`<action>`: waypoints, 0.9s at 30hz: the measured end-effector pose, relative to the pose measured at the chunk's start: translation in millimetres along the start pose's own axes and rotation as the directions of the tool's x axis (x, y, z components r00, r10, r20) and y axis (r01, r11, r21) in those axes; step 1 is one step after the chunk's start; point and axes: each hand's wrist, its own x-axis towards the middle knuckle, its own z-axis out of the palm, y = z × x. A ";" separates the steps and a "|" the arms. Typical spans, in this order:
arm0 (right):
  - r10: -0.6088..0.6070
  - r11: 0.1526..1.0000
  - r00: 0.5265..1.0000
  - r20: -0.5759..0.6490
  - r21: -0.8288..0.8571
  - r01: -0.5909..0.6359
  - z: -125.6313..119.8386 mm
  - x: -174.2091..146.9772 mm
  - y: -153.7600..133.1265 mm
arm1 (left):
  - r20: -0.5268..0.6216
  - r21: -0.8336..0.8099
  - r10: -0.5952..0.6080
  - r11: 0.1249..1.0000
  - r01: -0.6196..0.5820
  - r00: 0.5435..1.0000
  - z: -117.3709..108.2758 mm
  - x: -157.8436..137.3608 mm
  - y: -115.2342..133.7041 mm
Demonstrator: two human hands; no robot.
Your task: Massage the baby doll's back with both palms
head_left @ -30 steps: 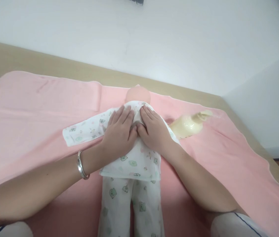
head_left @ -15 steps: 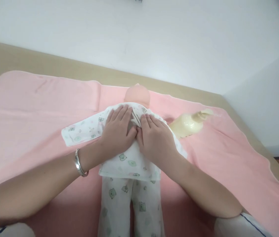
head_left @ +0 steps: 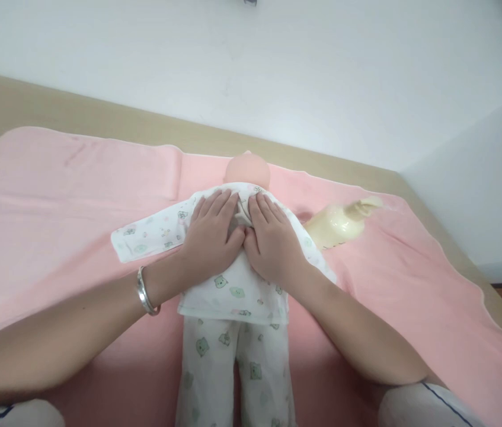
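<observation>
Clock positions read from the centre of the view, 12 at the far side.

Item: doll, laid out along the 12-to-6 line; smooth bare head at 12 o'clock. Facing cannot be told.

Item: white shirt, on the doll; print of small green bears and other figures. One sleeve stretched out to 9 o'clock; opposite side spread towards 4 o'clock, partly under a forearm. Small folds gathered in the gap between the hands.

Item: white trousers, matching print, at 6 o'clock, waist under the shirt hem, lower ends cut off by the frame.

Left hand: palm down on the upper shirt, fingers extended towards 1 o'clock. Grip released. Silver bangle around the wrist, at 8 o'clock.

Right hand: palm down on the upper shirt beside the left, fingers extended towards 11 o'clock. Grip likewise released. Thumb tips meet or nearly so; actual contact cannot be told.

Item: pump bottle, pale yellow, glossy, at 3 o'clock near the shirt's edge; lying over, pump end outward.

Item: pink blanket, pale-edged, lightly creased, beneath doll and bottle.

Support: beige bench, exposed as a strip from 10 to 2 o'clock beyond the blanket.

Background: white wall, at 12 o'clock.
</observation>
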 end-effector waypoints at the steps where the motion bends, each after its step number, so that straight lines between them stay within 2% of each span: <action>1: 0.006 1.000 1.000 0.003 0.015 -0.006 0.5 -0.1 0.3 | 0.002 -0.002 -0.003 1.000 0.003 1.000 -0.3 0.0 0.4; 7: 0.029 0.999 0.998 -0.055 0.046 -0.026 2.7 -2.8 -0.8 | 0.006 -0.018 -0.023 1.000 0.023 1.000 -2.3 0.0 2.3; 12: 0.033 0.998 0.999 -0.013 0.057 -0.032 2.8 -1.5 -0.3 | 0.002 -0.011 -0.018 1.000 0.018 1.000 -2.4 0.0 1.4; 27: 0.039 0.998 0.999 -0.012 0.045 -0.039 -0.7 -0.6 -1.8 | -0.024 -0.017 0.014 1.000 -0.014 1.000 -0.7 0.0 -0.1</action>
